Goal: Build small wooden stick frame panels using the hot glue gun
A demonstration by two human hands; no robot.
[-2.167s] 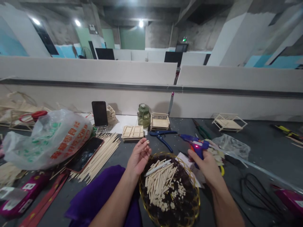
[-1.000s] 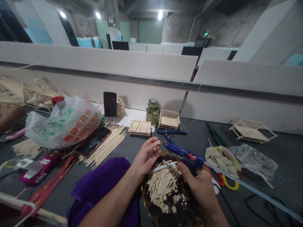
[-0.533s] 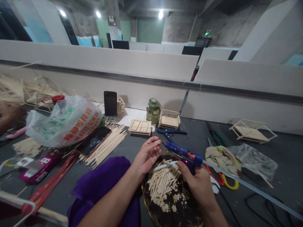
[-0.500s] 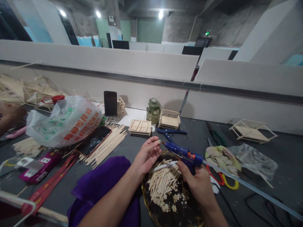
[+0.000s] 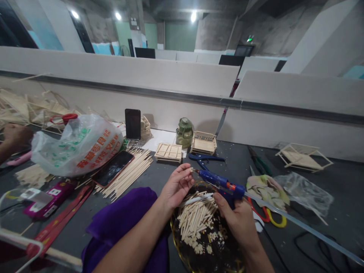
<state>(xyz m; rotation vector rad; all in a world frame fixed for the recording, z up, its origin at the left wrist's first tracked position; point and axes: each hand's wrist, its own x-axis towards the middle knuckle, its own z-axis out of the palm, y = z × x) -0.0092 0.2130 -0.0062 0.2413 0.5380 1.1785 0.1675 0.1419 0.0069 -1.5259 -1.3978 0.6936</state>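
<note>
My right hand (image 5: 236,214) is wrapped round the handle of a blue hot glue gun (image 5: 218,181), with a long clear glue stick (image 5: 295,220) running out of its back. The nozzle points left at a tiny pale wooden piece (image 5: 191,170), pinched between the thumb and fingers of my left hand (image 5: 178,186). Nozzle and piece are very close; whether they touch I cannot tell. Beneath both hands sits a dark, gold-rimmed tray (image 5: 176,246) holding short wooden sticks (image 5: 196,216), small wooden bits (image 5: 197,242) and a white tube-like thing (image 5: 196,199).
Small stick-built furniture (image 5: 168,152) stands ahead, near a green jar (image 5: 184,132) and blue pliers (image 5: 206,158). Left are long sticks (image 5: 133,170), a phone (image 5: 113,168), a plastic bag (image 5: 79,146) and another person's hand (image 5: 17,134). Right lie scissors (image 5: 275,220), a cloth (image 5: 265,189) and cables.
The glue gun has shifted very slightly to the right, its nozzle still by the piece in my left hand. Otherwise my hands stay in place.
</note>
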